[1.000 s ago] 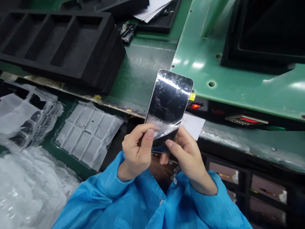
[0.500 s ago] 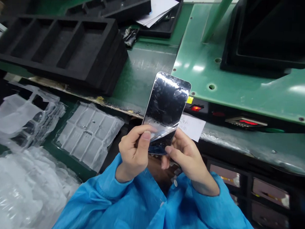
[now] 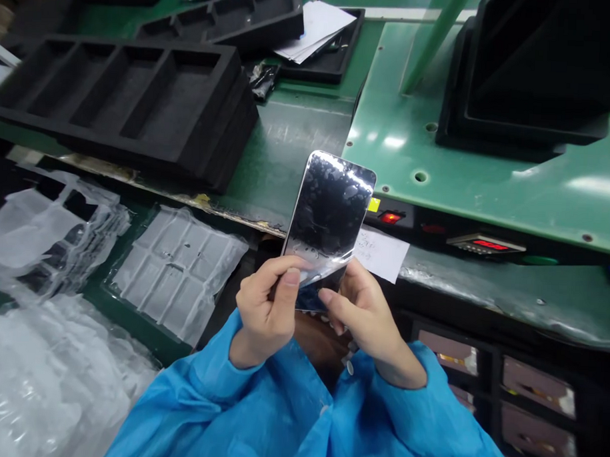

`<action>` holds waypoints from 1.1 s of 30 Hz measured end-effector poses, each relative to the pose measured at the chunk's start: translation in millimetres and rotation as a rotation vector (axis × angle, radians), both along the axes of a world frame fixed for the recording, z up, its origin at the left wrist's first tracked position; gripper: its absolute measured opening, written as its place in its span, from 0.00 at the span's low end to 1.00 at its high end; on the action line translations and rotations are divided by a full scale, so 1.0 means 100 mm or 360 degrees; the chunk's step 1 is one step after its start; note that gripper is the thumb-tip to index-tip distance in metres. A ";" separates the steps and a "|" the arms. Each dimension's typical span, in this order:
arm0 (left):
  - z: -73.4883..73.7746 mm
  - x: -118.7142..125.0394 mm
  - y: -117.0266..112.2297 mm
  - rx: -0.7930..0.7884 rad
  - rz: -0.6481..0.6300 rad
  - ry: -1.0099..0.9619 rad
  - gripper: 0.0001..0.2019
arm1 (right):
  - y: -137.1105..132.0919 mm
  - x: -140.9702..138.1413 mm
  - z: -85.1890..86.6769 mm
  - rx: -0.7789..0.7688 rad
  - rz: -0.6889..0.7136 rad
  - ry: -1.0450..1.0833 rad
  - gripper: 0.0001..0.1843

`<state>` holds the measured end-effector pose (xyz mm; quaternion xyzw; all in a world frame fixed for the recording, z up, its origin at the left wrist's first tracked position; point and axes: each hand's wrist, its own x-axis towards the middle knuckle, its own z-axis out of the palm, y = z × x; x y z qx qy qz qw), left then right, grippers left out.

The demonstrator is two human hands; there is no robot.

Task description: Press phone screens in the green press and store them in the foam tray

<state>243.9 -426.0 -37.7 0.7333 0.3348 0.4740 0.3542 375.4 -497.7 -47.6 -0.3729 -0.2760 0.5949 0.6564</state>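
A dark, glossy phone screen panel (image 3: 330, 203) tilts upward in front of me, between both hands. Clear protective film (image 3: 316, 259) with bubbles covers its upper part; near the bottom the film is lifted and creased along a slanting edge. My left hand (image 3: 267, 304) pinches at the lower left, thumb and forefinger closed on the film's corner. With thumb on the front and fingers behind, my right hand (image 3: 367, 314) grips the panel's lower right edge. The fingers behind the panel are partly hidden.
Stacked black foam trays (image 3: 139, 109) stand at the left on the green bench (image 3: 283, 128). Below lie translucent plastic trays (image 3: 178, 271) and a heap of clear plastic (image 3: 44, 379). A machine with a red display (image 3: 489, 245) is right; below it, a tray holds several panels (image 3: 540, 383).
The view has shifted slightly. My right hand has moved a little left along the panel's lower edge, its thumb further in. My left hand keeps its pinch on the film.
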 end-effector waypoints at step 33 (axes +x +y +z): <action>-0.06 -0.02 -0.07 0.0093 0.0220 -0.0072 0.11 | -0.04 0.00 -0.01 0.0108 -0.0059 -0.0025 0.11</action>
